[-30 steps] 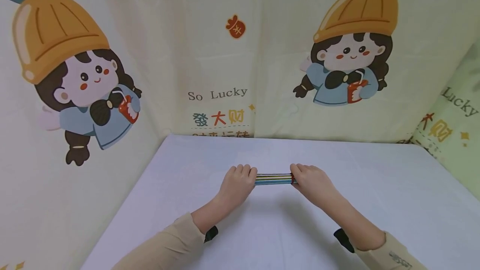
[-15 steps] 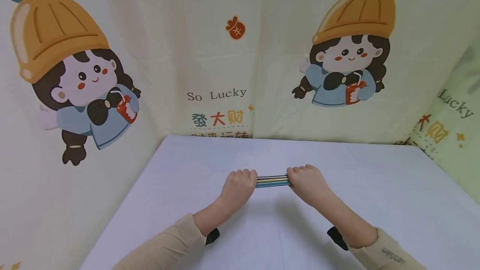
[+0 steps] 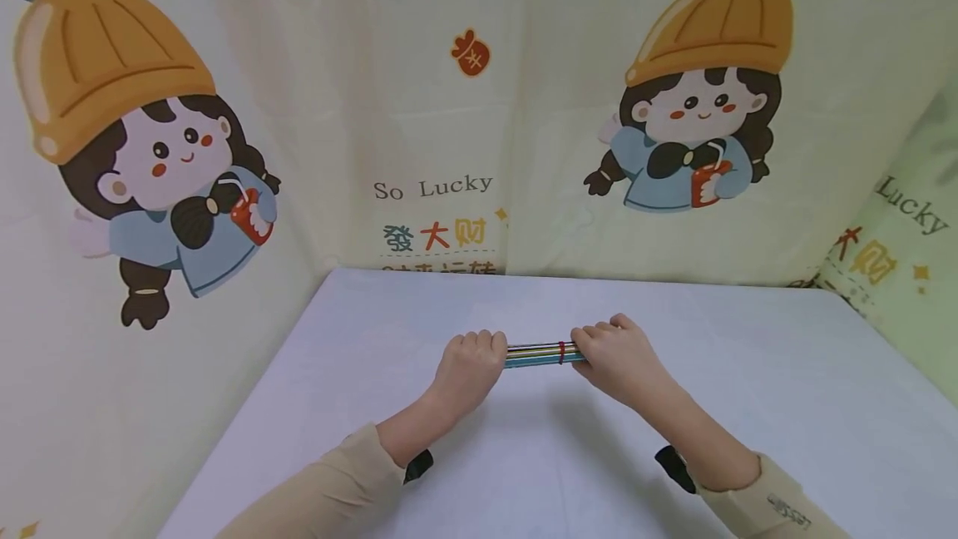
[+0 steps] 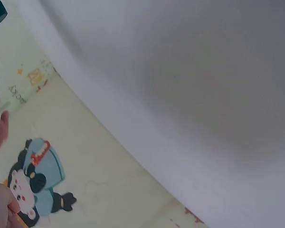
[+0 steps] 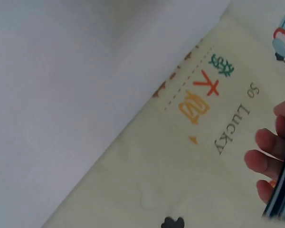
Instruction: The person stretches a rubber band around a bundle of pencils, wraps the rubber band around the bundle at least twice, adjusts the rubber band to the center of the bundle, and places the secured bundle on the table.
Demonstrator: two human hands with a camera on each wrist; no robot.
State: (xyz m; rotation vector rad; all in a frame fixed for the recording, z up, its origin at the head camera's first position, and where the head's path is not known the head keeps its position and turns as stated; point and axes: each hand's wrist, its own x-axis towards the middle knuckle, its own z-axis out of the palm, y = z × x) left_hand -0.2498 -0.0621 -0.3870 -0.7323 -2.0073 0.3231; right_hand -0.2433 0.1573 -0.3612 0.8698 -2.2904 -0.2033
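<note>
Held out level above the table is a bundle of thin, pencil-like coloured sticks (image 3: 533, 355), striped blue, yellow and dark. My left hand (image 3: 470, 373) grips its left part, knuckles up. My right hand (image 3: 617, 360) holds the right end, fingers bent over it. A red rubber band (image 3: 562, 353) circles the bundle just left of my right hand. In the right wrist view, loosely curled fingers (image 5: 266, 156) lie beside the sticks' dark and teal end (image 5: 281, 202). The left wrist view catches only part of my left hand (image 4: 1, 206) at its edge.
A white-covered table (image 3: 389, 314) lies beneath both hands, their shadows on it. Behind it hangs a cream cloth (image 3: 554, 215) printed with cartoon figures and lettering. A black strap piece (image 3: 676, 469) sits under the right wrist, another (image 3: 419, 466) under the left.
The red band was at my right fingers, then hidden, and now shows left of them, closer to my left hand. Both hands have shifted slightly; the bundle stays held between them.
</note>
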